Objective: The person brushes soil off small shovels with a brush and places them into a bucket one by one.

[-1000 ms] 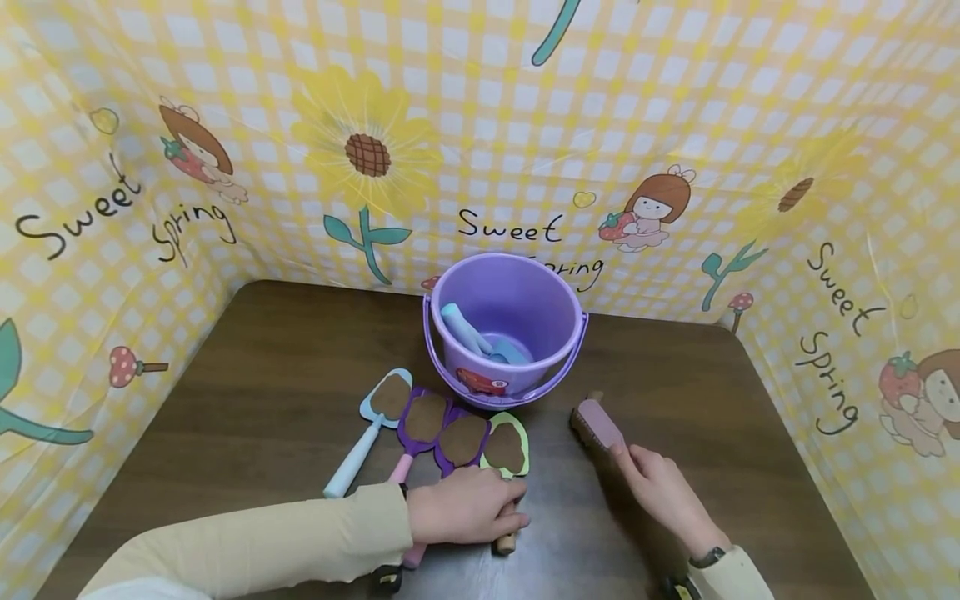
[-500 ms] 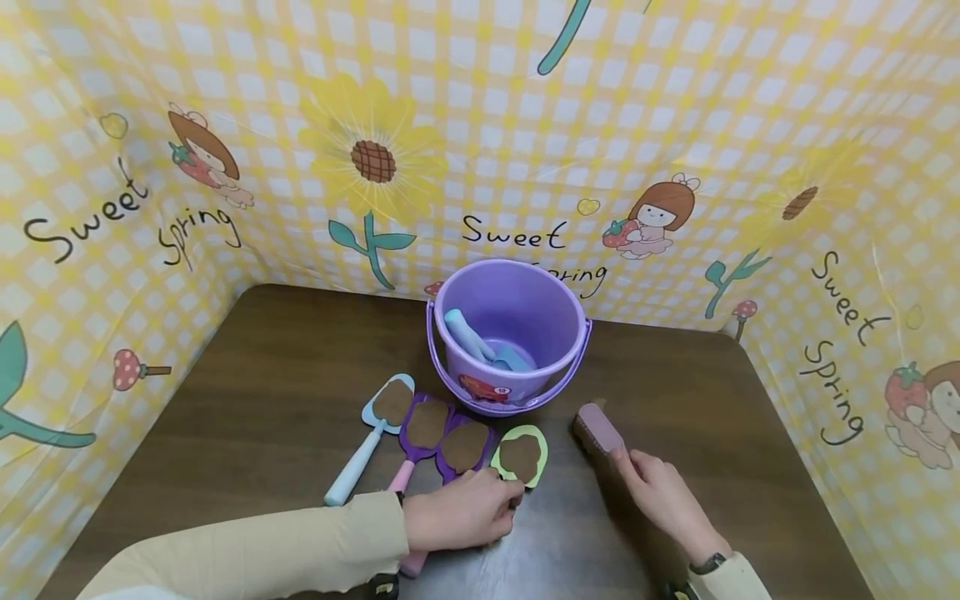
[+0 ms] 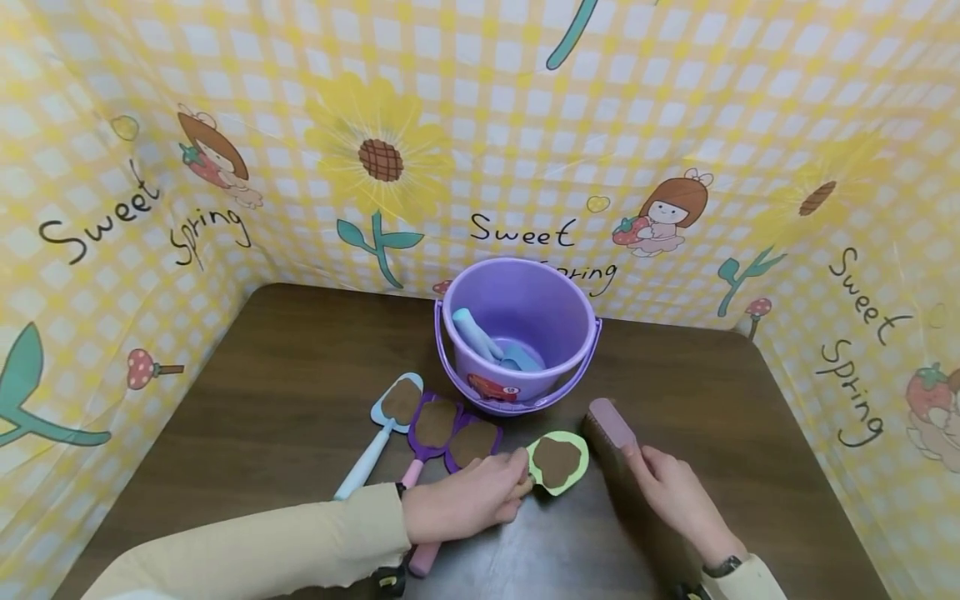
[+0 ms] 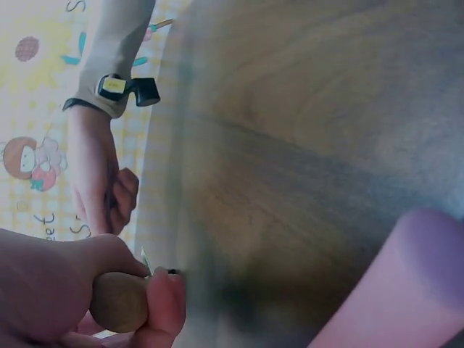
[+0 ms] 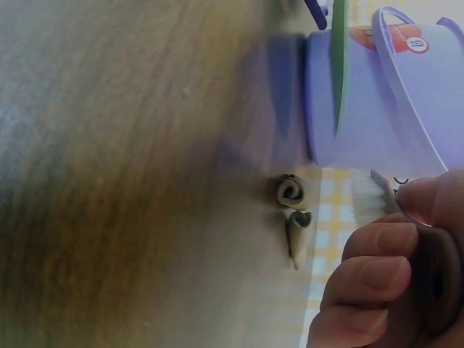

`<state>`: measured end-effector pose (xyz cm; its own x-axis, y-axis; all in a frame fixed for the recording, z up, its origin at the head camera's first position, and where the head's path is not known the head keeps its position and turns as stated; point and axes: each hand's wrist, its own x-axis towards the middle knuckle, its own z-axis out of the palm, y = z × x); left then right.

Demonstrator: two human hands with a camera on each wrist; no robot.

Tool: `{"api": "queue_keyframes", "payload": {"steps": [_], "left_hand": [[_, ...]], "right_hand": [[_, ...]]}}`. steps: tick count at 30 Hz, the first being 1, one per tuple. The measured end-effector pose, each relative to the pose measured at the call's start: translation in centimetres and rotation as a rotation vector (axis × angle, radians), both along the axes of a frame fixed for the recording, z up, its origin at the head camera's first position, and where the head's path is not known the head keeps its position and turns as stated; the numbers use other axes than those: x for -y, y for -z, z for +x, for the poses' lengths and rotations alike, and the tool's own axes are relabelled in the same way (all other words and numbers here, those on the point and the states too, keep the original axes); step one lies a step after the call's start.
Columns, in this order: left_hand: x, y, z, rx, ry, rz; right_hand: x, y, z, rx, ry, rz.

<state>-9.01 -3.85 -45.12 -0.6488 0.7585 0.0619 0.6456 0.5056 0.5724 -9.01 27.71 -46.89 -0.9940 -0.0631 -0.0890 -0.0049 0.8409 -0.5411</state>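
Note:
My left hand [image 3: 465, 496] grips the wooden handle of a small toy shovel, whose light green head [image 3: 558, 462] carries a brown patch. In the left wrist view the round end of that wooden handle [image 4: 119, 301] shows between finger and thumb. My right hand [image 3: 678, 492] holds a pink-backed brush [image 3: 611, 421] just right of the green head, and pale bristles [image 5: 366, 196] show in the right wrist view. Left of the green head lie two purple shovels, one purple head [image 3: 474, 442] partly behind my left hand. Farther left is a light blue shovel [image 3: 367, 458]. All bear brown patches.
A purple bucket [image 3: 517, 387] stands behind the shovels, with light blue toy tools [image 3: 480, 337] inside and its handle hanging in front. Two small brown rolled pieces [image 5: 291, 190] lie on the table near the bucket. Checked cloth [image 3: 525, 150] walls the dark wooden table [image 3: 315, 350].
My left hand has lifted and tilted the green shovel, swinging its head to the right, away from the purple ones and closer to the brush. The right hand has stayed nearly still.

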Motion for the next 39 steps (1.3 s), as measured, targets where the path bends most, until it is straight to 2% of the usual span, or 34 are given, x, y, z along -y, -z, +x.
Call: {"api": "queue_keyframes", "payload": {"steps": [3, 4, 6, 7, 10, 11, 13, 14, 20, 24, 28, 35, 39], "left_hand": [[0.0, 0.0, -0.6, -0.019, 0.0, 0.034], [-0.1, 1.5, -1.1, -0.065, 0.008, 0.038], [0.1, 1.6, -1.4, -0.111, 0.033, 0.037], [0.2, 2.3, -1.6, -0.144, 0.042, 0.045], [0.1, 2.5, -1.7, -0.225, 0.057, 0.03], [0.1, 1.2, -1.5, -0.213, 0.052, 0.034], [0.0, 1.1, -1.4, -0.212, 0.023, 0.039], [-0.1, 0.4, -1.3, -0.191, 0.008, 0.036], [-0.3, 0.0, -1.7, -0.083, -0.061, 0.058], [-0.5, -0.1, -2.1, -0.066, -0.075, 0.081], [-0.9, -0.1, -2.2, -0.09, -0.116, 0.076], [-1.7, 0.1, -2.1, -0.247, -0.214, 0.001], [-2.0, 0.1, -2.2, -0.263, -0.25, -0.018]], "right_hand": [[0.0, -0.5, 0.2, -0.023, 0.0, -0.008], [0.1, -0.5, 0.2, -0.035, -0.003, -0.012], [0.3, -0.6, 0.3, -0.048, -0.005, -0.02], [0.3, -0.7, 0.4, -0.049, -0.004, -0.022], [0.5, -0.8, 0.8, -0.073, -0.009, -0.013], [0.6, -0.8, 0.9, -0.081, -0.01, -0.015], [0.8, -1.0, 1.0, -0.099, -0.015, -0.022], [1.0, -1.1, 1.1, -0.106, -0.019, -0.028], [1.9, -1.2, 1.4, -0.106, -0.042, -0.061], [2.7, -1.1, 1.3, -0.083, -0.06, -0.073], [3.4, -1.0, 1.2, -0.054, -0.098, -0.067], [4.1, -0.9, 1.4, -0.073, -0.147, -0.112], [4.3, -0.8, 1.5, -0.067, -0.194, -0.139]]}}
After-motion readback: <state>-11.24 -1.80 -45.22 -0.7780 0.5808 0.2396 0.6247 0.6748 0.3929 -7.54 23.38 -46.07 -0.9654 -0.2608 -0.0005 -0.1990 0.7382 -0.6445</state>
